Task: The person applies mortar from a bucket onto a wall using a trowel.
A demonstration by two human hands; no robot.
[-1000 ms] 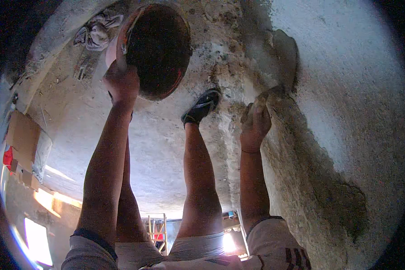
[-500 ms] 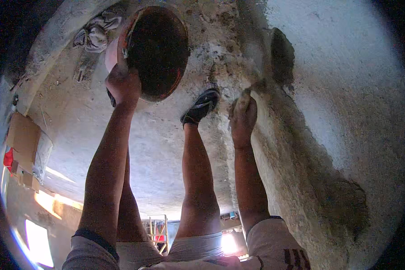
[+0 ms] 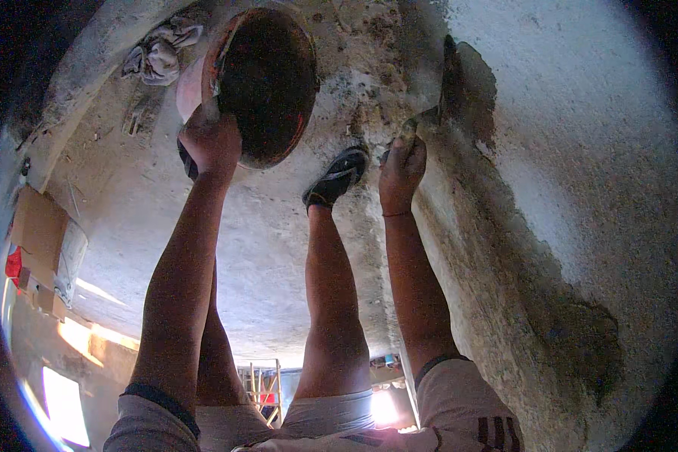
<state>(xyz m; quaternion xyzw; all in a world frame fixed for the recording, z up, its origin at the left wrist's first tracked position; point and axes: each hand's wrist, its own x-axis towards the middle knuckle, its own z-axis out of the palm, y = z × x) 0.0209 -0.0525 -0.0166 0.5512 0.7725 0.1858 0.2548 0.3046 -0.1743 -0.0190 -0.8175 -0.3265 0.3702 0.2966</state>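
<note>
My left hand (image 3: 212,143) is closed round the near-left rim of a round bucket (image 3: 267,87), pinkish outside and very dark inside. The bucket is tilted with its mouth toward me; its contents are too dark to make out. In my right hand (image 3: 404,172) is the handle of a trowel, with its dark blade (image 3: 450,79) seen nearly edge-on at the wall (image 3: 572,143). The blade lies against or just beside a dark, damp-looking patch (image 3: 476,94) on the pale wall. Whether it touches there I cannot tell.
My shod foot (image 3: 337,177) stands on the floor between the bucket and the wall base. A crumpled cloth (image 3: 158,60) lies at the far left. Cardboard boxes (image 3: 38,230) stand at the left, and a wooden ladder-like frame (image 3: 265,390) is behind me.
My right hand has turned and shifted slightly, and the trowel blade has swung up along the dark patch, now plainly visible. My left hand and the bucket have barely moved.
</note>
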